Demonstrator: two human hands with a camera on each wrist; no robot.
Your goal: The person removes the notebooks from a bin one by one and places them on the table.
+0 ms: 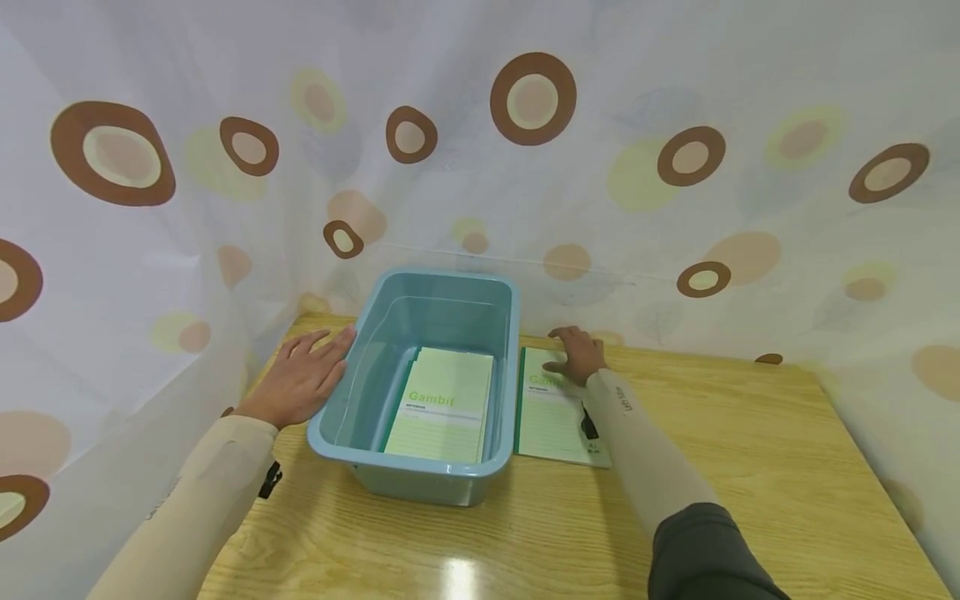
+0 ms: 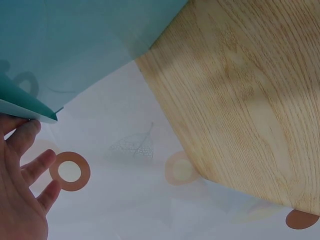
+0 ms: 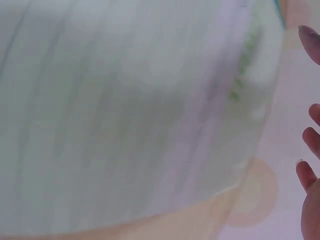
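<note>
A blue plastic tub [image 1: 516,367] stands on the table with a small stack of pale green notebooks [image 1: 442,429] inside, the top cover marked "Gambil". My left hand [image 1: 300,379] lies at the tub's left rim with relaxed fingers; in the left wrist view its fingertips [image 2: 32,127] are right under the rim's lip. Just right of the tub lies another pale green notebook [image 1: 551,429] with a dark green spine. Over its upper right corner is my right hand [image 1: 579,354], fingers spread and nothing held. That notebook's cover [image 3: 125,125] fills most of the right wrist view.
The wooden table [image 1: 750,467] extends to the right and toward me. White sheeting [image 1: 465,200] with brown and beige ring patterns rises behind the table and along both sides. A black strap [image 1: 270,480] hangs from my left wrist.
</note>
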